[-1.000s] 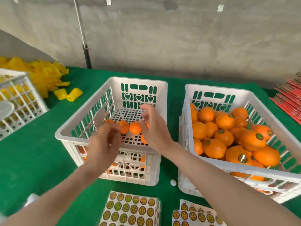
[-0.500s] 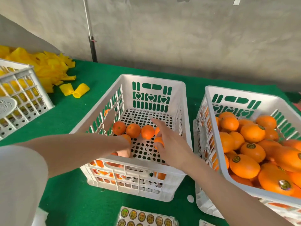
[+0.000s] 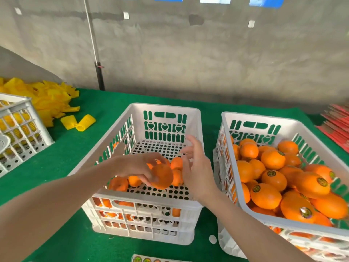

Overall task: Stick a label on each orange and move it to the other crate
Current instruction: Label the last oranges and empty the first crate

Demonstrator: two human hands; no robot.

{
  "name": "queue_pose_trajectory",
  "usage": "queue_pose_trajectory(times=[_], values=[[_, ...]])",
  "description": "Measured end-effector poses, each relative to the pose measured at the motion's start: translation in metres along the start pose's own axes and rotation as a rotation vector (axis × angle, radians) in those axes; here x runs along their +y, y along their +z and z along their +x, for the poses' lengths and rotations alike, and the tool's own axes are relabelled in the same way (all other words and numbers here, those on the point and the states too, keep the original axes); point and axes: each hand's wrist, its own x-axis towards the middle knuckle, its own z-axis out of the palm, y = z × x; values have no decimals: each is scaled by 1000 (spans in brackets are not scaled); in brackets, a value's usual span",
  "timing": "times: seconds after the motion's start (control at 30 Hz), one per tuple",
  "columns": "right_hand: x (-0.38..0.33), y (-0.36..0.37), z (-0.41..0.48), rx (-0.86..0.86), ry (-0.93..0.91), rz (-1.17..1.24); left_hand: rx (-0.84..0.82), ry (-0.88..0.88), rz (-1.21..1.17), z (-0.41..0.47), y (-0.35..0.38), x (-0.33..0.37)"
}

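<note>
Orange [image 3: 162, 176] held above the middle crate [image 3: 143, 199] — one hand on it.
The left hand [image 3: 137, 167] grips the orange from above with fingers curled round it, over the crate's floor, where a few loose oranges [image 3: 119, 184] lie. The right hand [image 3: 196, 171] is spread with straight fingers just right of the fruit — I cannot tell whether it touches. Right of that crate stands a fuller crate [image 3: 264, 119] of labelled oranges [image 3: 265, 195]. A sticker sheet [image 3: 149, 259] peeks in on the middle crate's near side.
</note>
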Motion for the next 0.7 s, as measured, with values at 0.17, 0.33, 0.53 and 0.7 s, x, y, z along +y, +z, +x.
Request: queue_pose_trajectory(times=[0.17, 0.33, 0.53, 0.7], values=[[-7, -28, -6, 133, 63, 381, -17, 229, -251, -31, 14, 19], [-28, -56, -19, -134, -15, 490, -20, 420, -506, -47, 49, 35], [-41, -83, -36, -152, -70, 386, -63, 493, -733, -53, 94, 51], [-45, -118, -45, -262, -232, 169, -201, 339, -666, -58, 118, 66]])
